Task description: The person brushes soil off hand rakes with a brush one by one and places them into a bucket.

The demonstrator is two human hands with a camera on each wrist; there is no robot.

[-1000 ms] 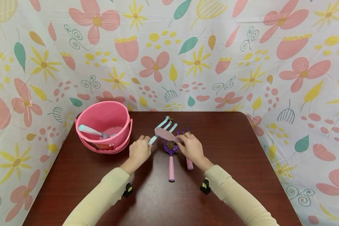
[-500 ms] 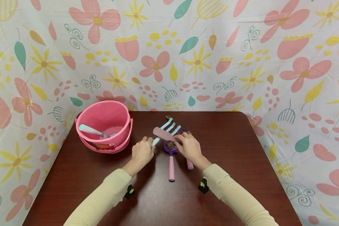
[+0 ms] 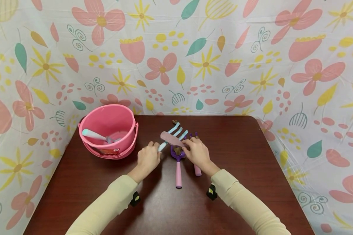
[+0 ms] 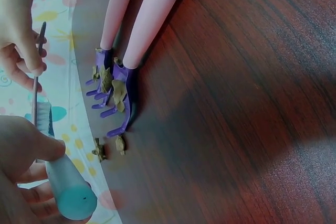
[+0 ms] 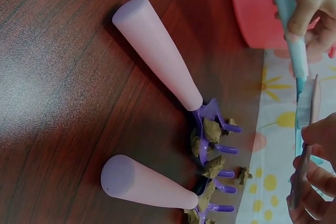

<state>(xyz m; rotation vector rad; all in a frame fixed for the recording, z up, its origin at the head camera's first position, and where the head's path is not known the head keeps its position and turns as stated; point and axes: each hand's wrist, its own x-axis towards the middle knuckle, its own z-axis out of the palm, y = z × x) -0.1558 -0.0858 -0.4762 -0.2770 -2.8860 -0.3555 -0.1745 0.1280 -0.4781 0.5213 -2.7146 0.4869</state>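
Observation:
My left hand (image 3: pixel 148 160) grips the white and light blue handle of a small hand rake (image 3: pixel 162 146), its light blue tines pointing away to the upper right. In my right hand (image 3: pixel 198 152) is a pink scrub brush (image 3: pixel 172 138), pinched at one end and laid across the rake. The right wrist view shows its white bristles (image 5: pixel 304 109) against the rake near the neck. Below the hands, two purple rakes with pink handles (image 5: pixel 157 53) lie on the table, brown clumps (image 5: pixel 212 129) among their tines. In the head view my right hand partly hides the right-hand one.
On the left of the dark wooden table (image 3: pixel 241 202) stands a pink bucket (image 3: pixel 106 114), holding a tool with a white and light blue handle (image 3: pixel 95 135). Small brown bits (image 4: pixel 98 149) lie beyond the purple rakes. A flower-patterned cloth (image 3: pixel 176 49) hangs behind.
The left hand and its rake have shifted a little right, and the right hand slightly left. The brush has moved slightly along the rake. A brown bit now shows apart from the light blue tines.

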